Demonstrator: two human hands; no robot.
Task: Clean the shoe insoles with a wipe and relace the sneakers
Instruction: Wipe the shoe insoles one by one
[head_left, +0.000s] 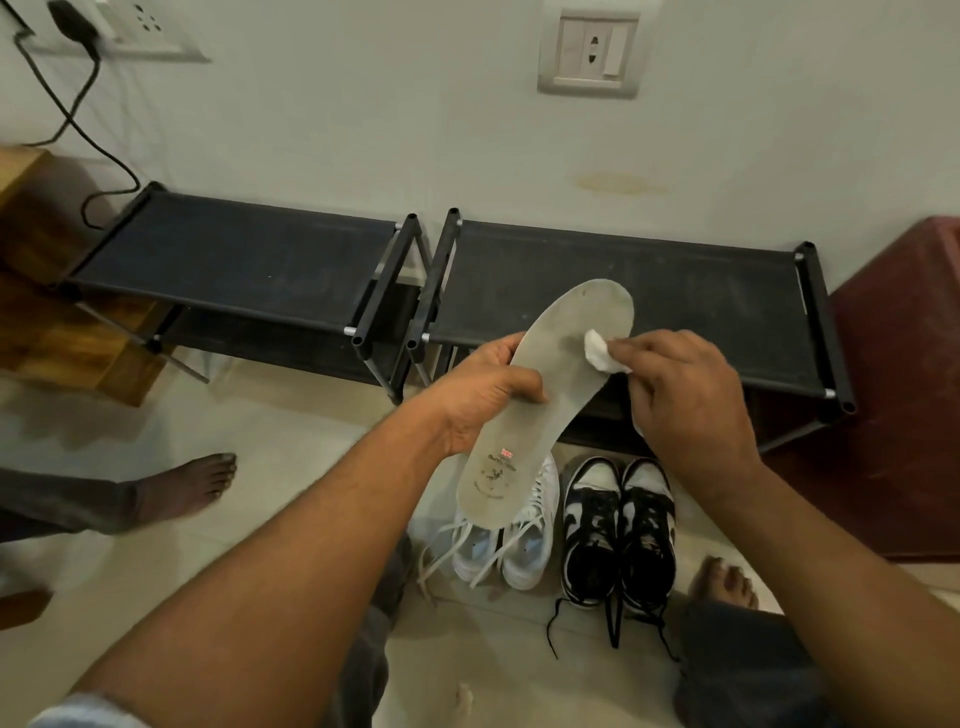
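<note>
**Tiled floor (291, 431) by two shoe racks: insole (550, 395) under a wipe (600, 351)**

Pale wall (363, 130) behind, beige tiles below. Against the wall, side by side and almost touching, two low black shoe racks: left rack (234, 254) and right rack (675, 291), with dusty fabric tops. Off the left rack's far end, a wooden piece of furniture (52, 338); off the right rack's end, a dark red box or cabinet (904, 389), only partly in view.

On the floor in front of the right rack, two pairs set close together with toes toward the rack: white sneakers (519, 551) on the left, with loose laces spilling onto the tiles, and black-and-white sneakers (618, 535) on the right, with black laces untied and trailing.

Held in the air above the white pair, the grey insole, printed heel end nearest the camera, toe end tilted up and away over the right rack's front edge.

Left hand (483, 395) grasping the insole at mid-length, fingers wrapped behind its left edge, thumb laid across the top face.

Right hand (691, 400) pinching the small crumpled white wipe between thumb and fingertips, wipe pressed against the insole's forefoot near its right edge.
</note>
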